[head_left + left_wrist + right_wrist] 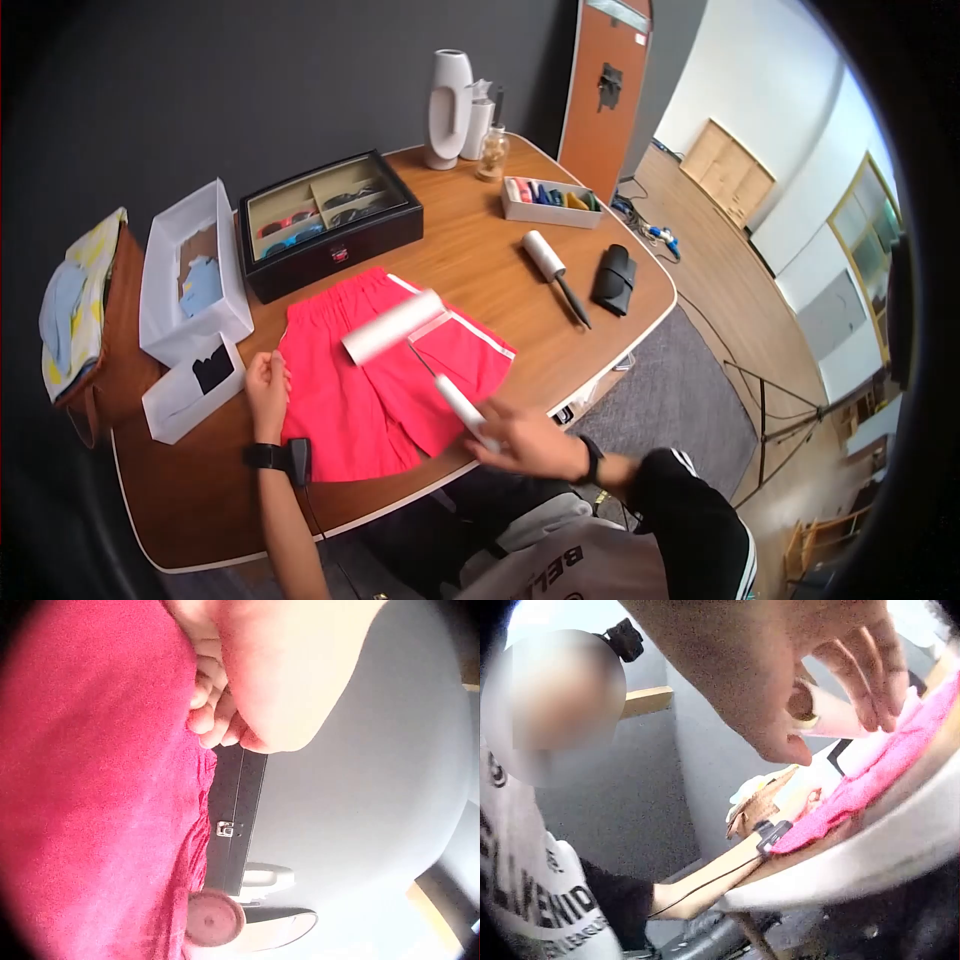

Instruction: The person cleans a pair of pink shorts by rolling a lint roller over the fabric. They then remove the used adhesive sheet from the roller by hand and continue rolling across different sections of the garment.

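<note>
Now the right hand (pixel 527 440) grips the lint roller (pixel 395 326) mid-frame, rolling the red shorts (pixel 380 380); the left hand (pixel 267 385) pins their left edge with curled fingers. Next likely calls for another steady pass.

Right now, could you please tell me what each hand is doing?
Left hand: fingers curled, holding the edge of the red shorts.
Right hand: gripping the handle of the lint roller.

The left hand (pixel 247 682) rests on the red shorts (pixel 97 787), with its fingers (pixel 214 712) curled on the cloth edge. Just beside the shorts stands a black box (pixel 236 817) with a small metal clasp. The round pink end of a roller (pixel 215 919) touches the shorts lower down.
</note>
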A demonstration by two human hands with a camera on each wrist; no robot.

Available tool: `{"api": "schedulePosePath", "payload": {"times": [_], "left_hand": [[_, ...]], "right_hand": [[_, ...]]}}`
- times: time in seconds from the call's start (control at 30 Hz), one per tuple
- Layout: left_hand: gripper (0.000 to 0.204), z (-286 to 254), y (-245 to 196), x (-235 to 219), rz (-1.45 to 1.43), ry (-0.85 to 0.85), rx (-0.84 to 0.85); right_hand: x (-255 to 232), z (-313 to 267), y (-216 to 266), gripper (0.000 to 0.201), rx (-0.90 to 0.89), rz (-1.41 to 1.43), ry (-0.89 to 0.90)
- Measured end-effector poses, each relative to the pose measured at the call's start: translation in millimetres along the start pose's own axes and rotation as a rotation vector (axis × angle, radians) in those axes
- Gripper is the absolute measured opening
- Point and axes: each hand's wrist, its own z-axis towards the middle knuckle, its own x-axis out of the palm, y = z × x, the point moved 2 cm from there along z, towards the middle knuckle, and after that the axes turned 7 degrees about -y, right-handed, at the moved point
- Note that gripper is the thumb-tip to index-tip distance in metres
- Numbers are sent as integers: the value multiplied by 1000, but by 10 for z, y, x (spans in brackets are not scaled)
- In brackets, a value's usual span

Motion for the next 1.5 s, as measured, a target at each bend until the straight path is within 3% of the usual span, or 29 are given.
{"api": "schedulePosePath", "payload": {"times": [0.03, 0.1, 0.2, 0.3, 0.37, 0.43, 0.5, 0.57, 0.6, 0.7, 0.8, 0.87, 1.0, 1.1, 1.2, 1.3, 1.37, 1.5], "left_hand": [[26, -14, -18, -14, -1, -26, -20], [25, -7, 8, -37, -19, -20, 10], [26, -8, -19, -21, -22, -14, 5], [26, 16, -2, -1, -26, 10, 19], [26, 9, 25, 4, -56, 52, -9], [25, -8, 25, -10, 2, 45, 21], [25, 27, 65, -29, -5, 61, 47], [24, 40, 81, -21, 11, 58, 50], [24, 34, 49, -12, 31, 49, 54], [25, 56, 127, -25, 25, 32, 24], [25, -14, 142, -81, 10, 39, 63], [26, 10, 111, -57, -16, 35, 19], [25, 70, 221, -69, 7, 53, 43], [25, 123, 210, -70, 16, 48, 33], [22, 62, 241, -115, 13, 49, 29], [19, 24, 196, -112, 51, 30, 47], [19, -79, 93, -106, 97, 7, 15], [23, -76, 88, -93, -5, 9, 18]], "right_hand": [[151, 153, -156, 24, -101, 16, -153], [189, 288, -184, 24, -70, -110, -192], [-21, -157, 147, 24, 25, -7, -84], [-26, -420, 140, 24, -62, 1, -100], [-37, -169, 132, 27, 23, -17, -41], [146, 147, -61, 26, -140, -1, -231], [89, 142, 46, 23, -127, -96, -260], [-74, -151, 297, 23, 54, -78, -96], [-66, -273, 329, 23, 11, -57, -66], [-116, -261, 263, 22, 6, -34, -45], [175, 221, -176, 22, -13, -66, -125], [192, 281, -139, 23, -30, -89, -180], [-184, -211, 310, 26, -94, -89, -177], [-137, -579, 295, 26, -43, 5, -157], [-89, -381, 124, 25, 9, 2, -98], [311, -21, -210, 24, 41, -116, -119], [419, -18, -244, 25, 82, -144, -175], [338, -289, -122, 26, 90, -4, -44]]}}
